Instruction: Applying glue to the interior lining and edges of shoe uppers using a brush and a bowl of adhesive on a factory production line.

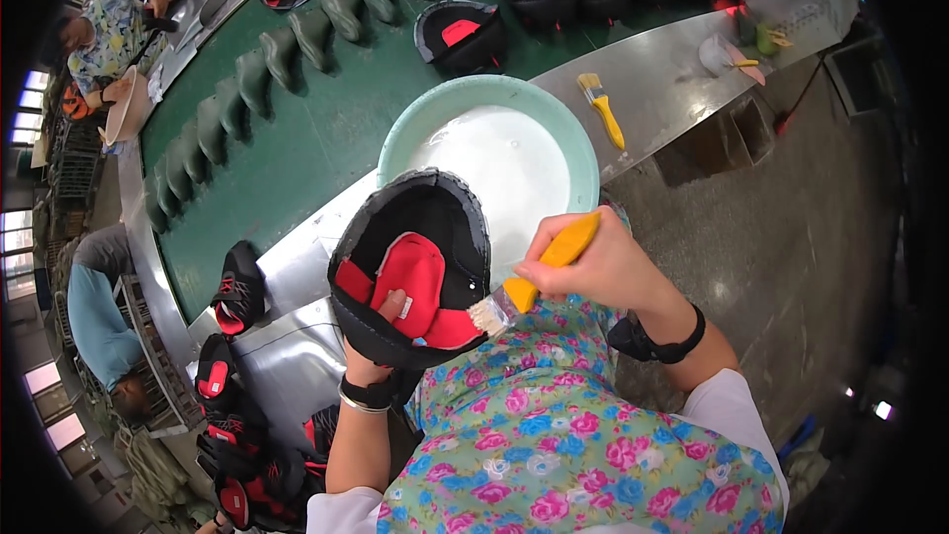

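A black shoe upper with red lining is tilted in my left hand, opening toward me. The left thumb presses on the red part inside; the other fingers are hidden beneath. My right hand is closed around the yellow handle of a flat paintbrush. Its pale bristles meet or nearly meet the upper's right edge, where red lining shows. A greyish-white coat runs along the upper's far rim. Just beyond both hands stands a light green basin holding white liquid.
Grey-green foot-shaped forms line the green table, with several black-and-red uppers behind the basin. Another yellow brush lies on the metal edge to the right. Black shoes pile up at left. Two people are at the left.
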`<state>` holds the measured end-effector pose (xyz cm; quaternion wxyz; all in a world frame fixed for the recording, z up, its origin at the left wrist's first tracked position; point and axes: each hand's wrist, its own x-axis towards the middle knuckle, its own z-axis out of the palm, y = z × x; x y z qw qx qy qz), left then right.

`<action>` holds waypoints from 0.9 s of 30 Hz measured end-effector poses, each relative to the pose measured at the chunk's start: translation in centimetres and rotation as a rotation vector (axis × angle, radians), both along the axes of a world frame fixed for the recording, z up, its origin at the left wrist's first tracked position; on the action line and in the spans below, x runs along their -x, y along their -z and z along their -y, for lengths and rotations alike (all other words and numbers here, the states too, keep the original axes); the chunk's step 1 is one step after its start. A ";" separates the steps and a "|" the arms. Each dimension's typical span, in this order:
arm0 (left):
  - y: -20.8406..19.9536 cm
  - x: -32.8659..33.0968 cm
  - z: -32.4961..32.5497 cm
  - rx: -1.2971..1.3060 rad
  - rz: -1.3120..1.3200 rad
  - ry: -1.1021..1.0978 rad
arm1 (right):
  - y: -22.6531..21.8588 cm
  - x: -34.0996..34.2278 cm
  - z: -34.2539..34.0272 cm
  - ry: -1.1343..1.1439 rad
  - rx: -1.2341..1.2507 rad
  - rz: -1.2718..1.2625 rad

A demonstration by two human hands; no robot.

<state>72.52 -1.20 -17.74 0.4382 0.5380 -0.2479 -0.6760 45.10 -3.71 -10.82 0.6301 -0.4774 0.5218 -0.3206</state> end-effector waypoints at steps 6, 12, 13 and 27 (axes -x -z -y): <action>0.0 0.1 -0.4 -0.048 -0.033 -0.138 | 2.1 1.3 1.6 0.077 0.352 -0.270; -0.2 0.1 -0.4 0.039 -0.100 -0.210 | -0.3 -0.4 0.7 0.084 0.539 -0.105; 0.0 0.0 -0.4 0.072 -0.092 -0.218 | -0.3 -0.7 0.1 0.085 0.542 -0.107; 5.0 -5.9 -1.4 -0.089 -0.355 -0.189 | -3.3 -1.9 1.4 0.120 0.420 -0.054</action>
